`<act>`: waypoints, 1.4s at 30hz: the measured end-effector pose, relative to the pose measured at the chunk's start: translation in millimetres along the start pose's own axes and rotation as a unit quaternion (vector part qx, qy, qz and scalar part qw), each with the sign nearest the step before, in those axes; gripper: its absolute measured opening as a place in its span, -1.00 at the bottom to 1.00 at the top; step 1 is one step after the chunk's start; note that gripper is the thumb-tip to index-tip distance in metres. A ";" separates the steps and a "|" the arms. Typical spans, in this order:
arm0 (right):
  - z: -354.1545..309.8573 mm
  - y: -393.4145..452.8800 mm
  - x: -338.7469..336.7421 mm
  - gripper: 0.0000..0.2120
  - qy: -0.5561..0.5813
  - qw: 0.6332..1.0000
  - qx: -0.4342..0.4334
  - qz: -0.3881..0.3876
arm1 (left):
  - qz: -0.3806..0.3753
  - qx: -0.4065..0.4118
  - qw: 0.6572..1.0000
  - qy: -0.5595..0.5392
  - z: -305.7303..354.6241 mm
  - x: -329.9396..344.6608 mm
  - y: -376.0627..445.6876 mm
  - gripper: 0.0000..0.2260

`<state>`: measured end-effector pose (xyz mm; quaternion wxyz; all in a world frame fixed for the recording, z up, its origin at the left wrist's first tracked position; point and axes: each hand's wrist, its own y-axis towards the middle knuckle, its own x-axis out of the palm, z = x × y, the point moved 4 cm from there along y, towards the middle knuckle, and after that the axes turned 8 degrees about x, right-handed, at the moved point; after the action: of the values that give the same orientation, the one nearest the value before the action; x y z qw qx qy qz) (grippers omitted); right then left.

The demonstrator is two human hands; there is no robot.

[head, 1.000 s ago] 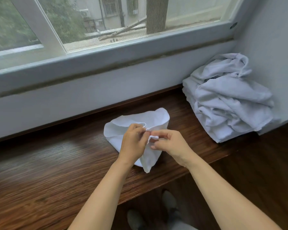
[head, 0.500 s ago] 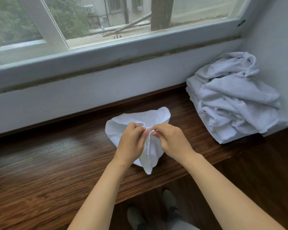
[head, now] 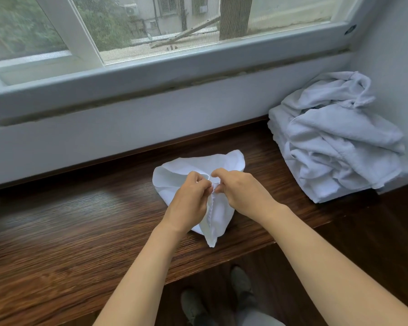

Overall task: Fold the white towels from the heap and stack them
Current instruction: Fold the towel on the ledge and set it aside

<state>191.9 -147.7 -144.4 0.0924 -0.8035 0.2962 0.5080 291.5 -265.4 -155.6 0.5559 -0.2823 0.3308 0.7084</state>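
Head view, looking down: both hands meet over a small white towel (head: 174,171) lying on the dark wooden worktop (head: 80,227), just below the window wall. Left hand (head: 189,198) has its fingers curled, pinching a gathered edge of the cloth. Right hand (head: 240,190) comes in from the other side, fingertips curled tight on that same bunched edge, so the two hands touch knuckle to knuckle at the middle. From the pinch, a ruffled hem runs down toward the near edge of the worktop and ends in a point. Behind the hands the towel spreads out in a rounded fan, flat on the wood. Off to the right, well apart, the heap of white towels (head: 335,142) sits crumpled in the corner, pressed against the side wall (head: 391,55). Above, the window (head: 151,24) with its white frame. Down below the worktop's edge, two grey shoes (head: 240,285) on the floor.
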 end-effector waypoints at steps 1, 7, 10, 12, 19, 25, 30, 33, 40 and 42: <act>-0.4 0.2 0.7 -0.77 0.002 1.000 -0.007 -0.002 | 0.001 0.000 1.000 0.002 0.1 0.2 0.5 -0.89; 1.3 -1.9 -0.4 -0.89 0.034 0.999 0.024 -0.012 | 0.042 -0.058 0.995 -0.067 2.7 -4.7 1.7 -0.85; 7.5 2.8 -26.5 -0.90 0.119 0.986 0.106 0.044 | 0.150 -0.171 0.963 -0.143 -6.2 -34.6 -3.0 -0.81; 10.9 12.3 -55.5 -0.93 0.175 0.968 0.149 0.101 | 0.262 -0.257 0.900 -0.237 -24.2 -67.6 -10.4 -0.80; 9.2 73.9 -152.3 -0.94 0.375 0.883 0.179 0.221 | 0.370 -0.301 0.741 -0.472 -35.0 -199.0 -26.8 -0.82; -25.3 106.0 -204.8 -0.90 0.418 0.871 0.114 0.233 | 0.337 -0.221 0.839 -0.366 -0.8 -243.6 -36.1 -0.66; -37.9 119.1 -228.9 -0.87 0.419 0.880 0.105 0.200 | 0.421 -0.180 0.860 -0.228 6.0 -250.4 -43.0 -0.87; -40.7 123.3 -232.3 -0.90 0.431 0.879 0.112 0.170 | 0.449 -0.174 0.860 -0.168 7.5 -255.5 -47.3 -0.93; -28.3 127.5 -226.8 -0.93 0.444 0.877 0.106 0.151 | 0.467 -0.140 0.863 -0.132 15.6 -257.2 -41.9 -0.85; -24.5 127.9 -226.2 -0.91 0.448 0.878 0.093 0.143 | 0.471 -0.118 0.868 -0.100 17.5 -259.8 -42.8 -0.85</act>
<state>67.9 -175.5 83.6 -0.0496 -0.8817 0.4636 0.0717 390.5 -400.8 48.0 0.1486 -0.0844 0.2812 0.9443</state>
